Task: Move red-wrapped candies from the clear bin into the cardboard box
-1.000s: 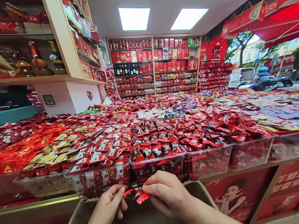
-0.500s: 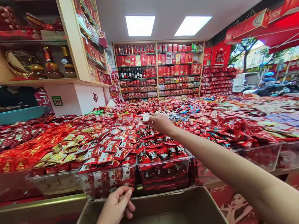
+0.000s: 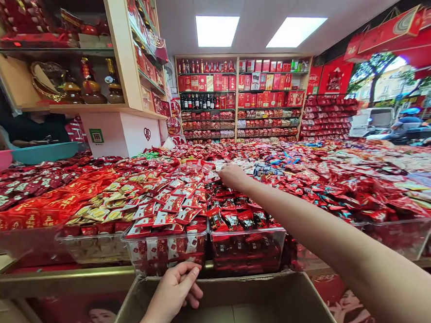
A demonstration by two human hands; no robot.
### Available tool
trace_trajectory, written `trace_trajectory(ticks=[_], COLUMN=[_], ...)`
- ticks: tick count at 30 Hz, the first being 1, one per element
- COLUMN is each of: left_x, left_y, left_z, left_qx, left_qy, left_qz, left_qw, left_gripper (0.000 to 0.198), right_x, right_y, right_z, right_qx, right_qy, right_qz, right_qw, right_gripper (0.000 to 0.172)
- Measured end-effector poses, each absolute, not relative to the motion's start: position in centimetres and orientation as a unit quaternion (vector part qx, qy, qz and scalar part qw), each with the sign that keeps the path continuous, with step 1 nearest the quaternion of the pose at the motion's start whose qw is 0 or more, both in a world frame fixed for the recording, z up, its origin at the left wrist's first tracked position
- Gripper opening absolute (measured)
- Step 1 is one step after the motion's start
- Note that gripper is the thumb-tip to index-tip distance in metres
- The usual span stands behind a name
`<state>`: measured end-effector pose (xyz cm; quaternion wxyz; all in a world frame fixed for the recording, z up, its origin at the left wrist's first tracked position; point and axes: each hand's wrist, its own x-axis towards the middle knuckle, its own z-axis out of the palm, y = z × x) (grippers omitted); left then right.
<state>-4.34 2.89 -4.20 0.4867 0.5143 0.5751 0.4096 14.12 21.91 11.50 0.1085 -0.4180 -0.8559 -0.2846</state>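
Note:
My right hand (image 3: pixel 233 176) reaches over the red candy packets behind the clear bin of black-and-red packets (image 3: pixel 238 220). Its fingers are curled down among the packets, and whatever they hold is hidden. Near the front left, my left hand (image 3: pixel 180 289) hovers over the rear left rim of an open cardboard box (image 3: pixel 267 295), thumb and forefinger close together and the other fingers curled; nothing shows in it. Just behind it is a clear bin of white-and-red packets (image 3: pixel 166 250). The visible inside of the box holds nothing.
More bins line the counter, with gold packets (image 3: pixel 110 197) and orange-red packets (image 3: pixel 39 209) at left. A wooden cabinet (image 3: pixel 121 50) juts in at upper left. Behind a teal basin (image 3: pixel 45 153) is a person (image 3: pixel 34 126). Stocked shelves (image 3: pixel 207 91) stand at the back.
The view has shifted left, so the shelves and bins sit farther right. My right hand has sunk slightly and its fingers are now more curled into the packets. My left hand keeps its pose.

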Motion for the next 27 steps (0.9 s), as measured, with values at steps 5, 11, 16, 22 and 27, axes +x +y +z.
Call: trace_trajectory(ticks=[5, 11, 16, 22, 27], left_x=[-4.2, -4.2, -4.5, -4.5, -4.5], left_y=[2.7, 2.7, 2.7, 2.7, 2.8], left_z=[-3.8, -3.6, -3.9, -4.1, -4.0], left_qx=[0.515, 0.515, 0.518, 0.522, 0.521], left_qy=[0.576, 0.578, 0.573, 0.567, 0.569], left_qz=[0.408, 0.401, 0.401, 0.406, 0.408], left_qw=[0.486, 0.489, 0.492, 0.491, 0.488], left_gripper=[0.04, 0.042, 0.04, 0.038, 0.037], right_x=[14.2, 14.6, 15.7, 16.4, 16.7], right_y=[21.9, 19.8, 17.6, 16.7, 16.7], right_z=[11.8, 13.1, 12.5, 11.4, 11.6], right_qx=[-0.409, -0.404, -0.371, -0.365, -0.367], right_qy=[-0.859, -0.849, -0.865, -0.878, -0.885], right_qz=[-0.292, -0.31, -0.31, -0.292, -0.265], right_qw=[0.099, 0.143, 0.132, 0.106, 0.107], right_gripper=[0.02, 0.024, 0.023, 0.019, 0.016])
